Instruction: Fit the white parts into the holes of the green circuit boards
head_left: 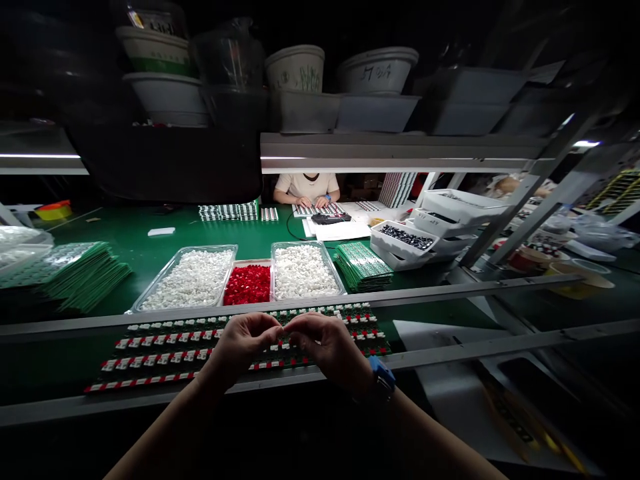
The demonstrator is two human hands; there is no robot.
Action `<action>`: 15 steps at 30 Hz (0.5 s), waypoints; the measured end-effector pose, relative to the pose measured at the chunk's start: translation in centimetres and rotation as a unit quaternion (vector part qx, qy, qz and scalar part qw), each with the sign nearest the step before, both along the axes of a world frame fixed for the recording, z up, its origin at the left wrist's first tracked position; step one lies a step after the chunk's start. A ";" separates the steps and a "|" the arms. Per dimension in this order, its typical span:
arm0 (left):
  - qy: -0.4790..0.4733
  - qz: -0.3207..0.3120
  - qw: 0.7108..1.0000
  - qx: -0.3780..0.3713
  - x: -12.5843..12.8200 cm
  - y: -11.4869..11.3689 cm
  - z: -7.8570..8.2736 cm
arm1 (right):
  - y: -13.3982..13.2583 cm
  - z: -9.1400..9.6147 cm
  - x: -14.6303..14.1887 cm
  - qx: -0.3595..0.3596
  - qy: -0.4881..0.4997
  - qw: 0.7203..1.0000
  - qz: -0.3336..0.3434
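Note:
My left hand (243,343) and my right hand (330,347) meet above the middle of a row of green circuit boards (165,355), thumbs and forefingers pinched together. Whatever is between the fingertips is too small to make out. Rows of small white and red parts sit on the boards, held between two metal rails. Just beyond the hands lie white parts (187,277) in a clear tray, red parts (249,283) in a middle box, and more white parts (303,270) in a second clear tray. A blue wristband (381,375) is on my right wrist.
Stacks of green boards stand at left (93,277) and right (363,265). White bins (407,243) hold dark parts. The front metal rail (430,291) crosses before the trays. Bowls (295,67) stand on an overhead shelf. A co-worker (307,189) sits opposite, hands on boards.

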State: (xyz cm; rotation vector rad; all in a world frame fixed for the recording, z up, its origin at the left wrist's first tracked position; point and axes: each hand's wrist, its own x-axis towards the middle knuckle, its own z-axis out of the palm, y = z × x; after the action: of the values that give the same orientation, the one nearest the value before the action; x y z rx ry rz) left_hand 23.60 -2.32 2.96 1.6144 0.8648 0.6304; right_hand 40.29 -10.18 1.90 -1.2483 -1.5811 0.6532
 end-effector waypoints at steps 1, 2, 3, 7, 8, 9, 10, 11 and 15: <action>-0.034 0.016 0.999 -0.030 -0.3 -0.2 -0.1 | 0.2 0.1 -0.6 0.008 -0.001 1.000 -0.004; -0.070 0.037 0.995 -0.058 -0.5 -0.4 -0.2 | 0.4 0.2 -1.2 0.019 -0.006 1.000 -0.008; -0.105 0.061 0.989 -0.082 -0.8 -0.6 -0.4 | 0.6 0.3 -1.7 0.034 -0.014 0.999 -0.011; -0.203 0.117 0.960 -0.153 -2.0 -1.5 -1.4 | 1.2 0.5 -3.8 0.092 -0.050 0.995 -0.004; -0.216 0.122 0.954 -0.165 -2.4 -1.8 -1.7 | 1.2 0.6 -4.1 0.094 -0.055 0.994 0.009; -0.227 0.127 0.949 -0.179 -2.8 -2.0 -1.9 | 1.2 0.7 -4.4 0.089 -0.056 0.994 0.028; -0.235 0.132 0.943 -0.195 -3.1 -2.2 -2.0 | 1.3 0.8 -4.5 0.078 -0.054 0.994 0.049; -0.239 0.137 0.938 -0.213 -3.5 -2.4 -2.2 | 1.3 0.9 -4.4 0.063 -0.048 0.995 0.066; -0.220 0.150 0.936 -0.231 -5.1 -3.2 -2.7 | 2.5 0.9 -3.0 0.005 -0.050 0.999 0.015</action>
State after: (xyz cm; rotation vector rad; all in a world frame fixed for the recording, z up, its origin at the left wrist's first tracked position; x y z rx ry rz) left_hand 18.47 -5.54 0.26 0.8758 0.8464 0.8855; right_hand 37.28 -7.69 2.82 -1.2684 -1.6874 0.6080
